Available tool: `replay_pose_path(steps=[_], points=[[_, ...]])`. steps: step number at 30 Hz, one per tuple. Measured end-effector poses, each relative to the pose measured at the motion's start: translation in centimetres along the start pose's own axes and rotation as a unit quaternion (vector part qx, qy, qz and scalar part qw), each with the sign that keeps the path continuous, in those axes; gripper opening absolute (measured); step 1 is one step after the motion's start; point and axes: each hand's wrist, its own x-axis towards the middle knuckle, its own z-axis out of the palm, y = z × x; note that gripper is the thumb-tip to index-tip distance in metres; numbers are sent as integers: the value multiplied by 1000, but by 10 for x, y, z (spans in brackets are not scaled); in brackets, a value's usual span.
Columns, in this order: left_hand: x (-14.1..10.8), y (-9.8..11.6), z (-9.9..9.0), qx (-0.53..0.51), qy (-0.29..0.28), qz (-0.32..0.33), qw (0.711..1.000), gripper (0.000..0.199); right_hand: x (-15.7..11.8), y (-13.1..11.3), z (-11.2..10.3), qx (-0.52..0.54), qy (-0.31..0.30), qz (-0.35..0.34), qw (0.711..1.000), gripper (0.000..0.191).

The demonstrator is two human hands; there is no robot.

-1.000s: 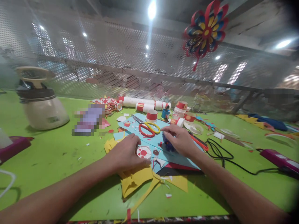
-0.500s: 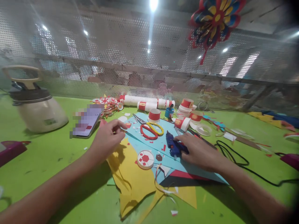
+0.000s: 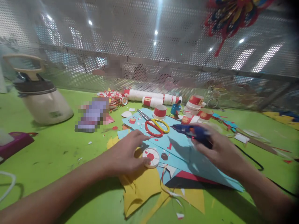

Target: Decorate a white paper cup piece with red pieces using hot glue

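Observation:
My right hand (image 3: 216, 146) is wrapped round a dark blue hot glue gun (image 3: 192, 131), raised over light blue paper (image 3: 182, 152) with its nozzle pointing left. My left hand (image 3: 129, 152) is at a round white disc (image 3: 151, 158) with red patches like a football. Its fingers are apart, and the thumb overlaps the disc's left edge. Just right of the disc lies a small dark hexagon (image 3: 164, 156). Scissors (image 3: 157, 126) with red and yellow handles rest on the blue paper. Yellow paper (image 3: 137, 196) spreads beneath the disc and my left hand.
Red-and-white paper cups (image 3: 160, 111) and a long stack of cups (image 3: 144, 94) stand behind. A small blue bottle (image 3: 176, 108) is among them. To the left are a phone (image 3: 93, 113) and a large beige jug (image 3: 45, 102). A black cord (image 3: 252, 158) trails right.
My right hand has gripped the glue gun and lifted it off the paper. My left hand has moved right and down to the football disc. The view has shifted slightly.

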Motion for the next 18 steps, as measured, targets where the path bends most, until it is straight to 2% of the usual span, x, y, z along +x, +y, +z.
replay_pose_path(steps=[1, 3, 7, 11, 16, 18], points=[[-1, 2, 2, 7, -26, -2, 1000, 50, -1, -3, -3, 27, -2, 5, 1000, 30], [-2, 6, 5, 17, -53, -11, 998, 51, -4, -10, -7, 80, -43, 17, 996, 31], [-2, 7, 8, 39, -64, -4, 997, 43, -11, -22, -7, 148, -116, -15, 982, 33], [0, 2, 11, 50, -51, 11, 997, 32, -18, -29, -5, 148, -142, -51, 977, 26], [1, 0, 14, 62, -39, 7, 997, 31, -22, -31, -1, 133, -175, -38, 975, 43], [1, 1, 15, 68, -38, 1, 997, 32, -22, -30, 1, 128, -180, -37, 975, 39]])
